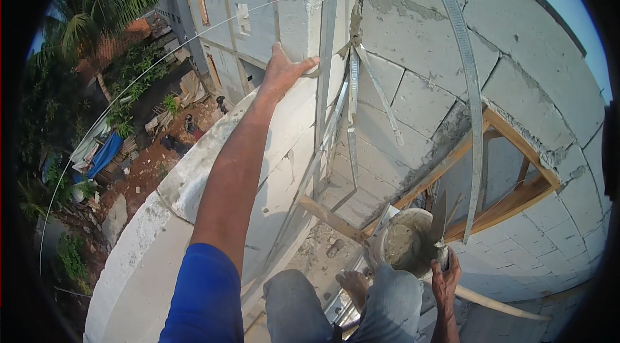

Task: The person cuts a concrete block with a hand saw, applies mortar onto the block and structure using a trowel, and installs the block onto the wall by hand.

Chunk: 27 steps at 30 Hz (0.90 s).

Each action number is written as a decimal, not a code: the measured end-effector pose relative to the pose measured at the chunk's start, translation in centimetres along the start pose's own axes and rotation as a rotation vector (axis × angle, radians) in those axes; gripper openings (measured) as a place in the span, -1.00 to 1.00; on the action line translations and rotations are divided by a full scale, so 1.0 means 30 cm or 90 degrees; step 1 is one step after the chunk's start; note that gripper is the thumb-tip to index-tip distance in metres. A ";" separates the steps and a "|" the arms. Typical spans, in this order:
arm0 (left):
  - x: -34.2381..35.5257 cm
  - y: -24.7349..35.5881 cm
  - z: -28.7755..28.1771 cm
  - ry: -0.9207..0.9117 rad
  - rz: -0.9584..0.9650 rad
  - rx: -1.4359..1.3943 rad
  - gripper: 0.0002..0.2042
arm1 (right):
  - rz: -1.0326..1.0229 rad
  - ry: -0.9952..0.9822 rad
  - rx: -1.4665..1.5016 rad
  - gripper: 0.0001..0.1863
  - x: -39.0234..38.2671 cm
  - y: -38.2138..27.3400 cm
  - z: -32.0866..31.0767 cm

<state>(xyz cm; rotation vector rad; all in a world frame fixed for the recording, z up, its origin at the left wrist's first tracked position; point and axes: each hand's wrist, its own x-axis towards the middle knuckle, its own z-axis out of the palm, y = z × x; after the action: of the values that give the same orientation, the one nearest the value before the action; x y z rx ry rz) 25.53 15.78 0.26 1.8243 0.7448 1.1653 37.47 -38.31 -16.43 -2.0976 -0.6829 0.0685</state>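
Observation:
My left hand (pixel 284 73) reaches far out and grips the near lower end of a pale lightweight concrete block (pixel 299 20). Its thumb stretches right across the block, while the fingertips are partly hidden at the left side. The block sits on top of the wall (pixel 284 127), beside an upright metal channel (pixel 328 40). Low at the right, my right hand (pixel 445 278) is closed round the handle of a trowel (pixel 439 217), its blade pointing up. Just left of the trowel, a mortar-crusted bucket (pixel 386 249) contains wet grey mortar (pixel 403 243).
Perforated metal strips (pixel 475 98) hang down at the right, and thinner ones (pixel 353 98) splay from the wall corner. A wooden frame (pixel 516 204) is set in the right block wall (pixel 413 104). Left of the wall, the ground (pixel 148 172) lies far below. A thin wire (pixel 155 62) crosses there.

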 end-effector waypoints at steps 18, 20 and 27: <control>0.007 -0.003 -0.018 0.032 -0.022 -0.047 -0.08 | -0.068 -0.074 -0.469 -0.53 -0.072 0.168 -0.055; -0.017 0.006 -0.035 0.056 -0.008 -0.012 -0.08 | -0.023 -0.138 -0.518 -0.49 -0.065 0.175 -0.056; -0.165 0.110 -0.174 0.036 -0.018 0.254 -0.19 | -0.110 -0.176 -0.518 -0.61 -0.020 0.180 -0.021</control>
<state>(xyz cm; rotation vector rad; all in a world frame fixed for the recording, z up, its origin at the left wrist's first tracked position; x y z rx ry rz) 18.94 11.85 2.22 2.1017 1.0946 1.1110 39.53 -41.46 -20.39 -2.8175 -1.2035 -0.0254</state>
